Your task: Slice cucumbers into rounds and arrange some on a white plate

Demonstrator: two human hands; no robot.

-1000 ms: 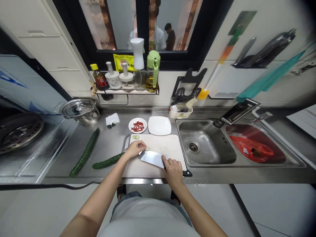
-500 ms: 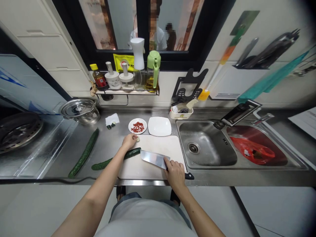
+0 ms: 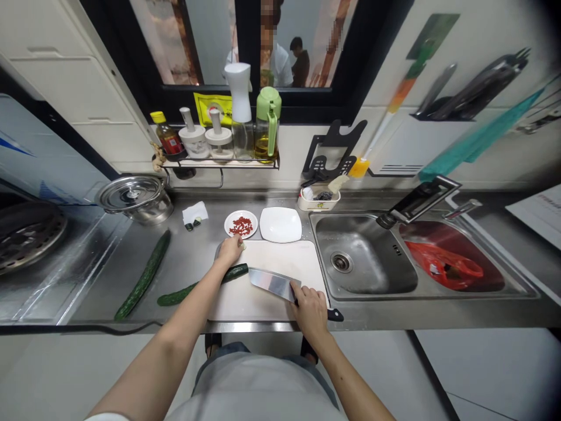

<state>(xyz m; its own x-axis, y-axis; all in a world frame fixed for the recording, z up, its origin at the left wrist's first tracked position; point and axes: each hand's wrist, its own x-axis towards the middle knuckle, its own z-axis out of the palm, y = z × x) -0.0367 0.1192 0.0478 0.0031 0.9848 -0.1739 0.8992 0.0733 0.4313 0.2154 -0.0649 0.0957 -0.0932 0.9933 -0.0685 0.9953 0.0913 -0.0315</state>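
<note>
My right hand (image 3: pixel 310 307) is wrapped round the black handle of a cleaver (image 3: pixel 269 283). Its broad blade lies over the white cutting board (image 3: pixel 272 307), pointing left, with the tip at the cut end of a cucumber (image 3: pixel 236 272). My left forearm crosses over that cucumber and hides its middle. At the board's upper left, the fingers of my left hand (image 3: pixel 230 249) are closed on a small pale slice (image 3: pixel 243 247), mostly covered by the fingertips. Just beyond them sits a small plate (image 3: pixel 228 227) of chopped red pieces. Beside it is a white plate (image 3: pixel 280 224).
A whole cucumber (image 3: pixel 144 275) lies on the steel counter at left, near a lidded pot (image 3: pixel 135 199). Dark green ends rest by a white tissue (image 3: pixel 195 212). The sink (image 3: pixel 363 263) is right, with a red bag (image 3: pixel 442 266). Bottles stand on a rack (image 3: pixel 223 164).
The whole view has shifted slightly. My left hand stays near the small plate, with the slice more hidden by its fingers. The cleaver has barely moved.
</note>
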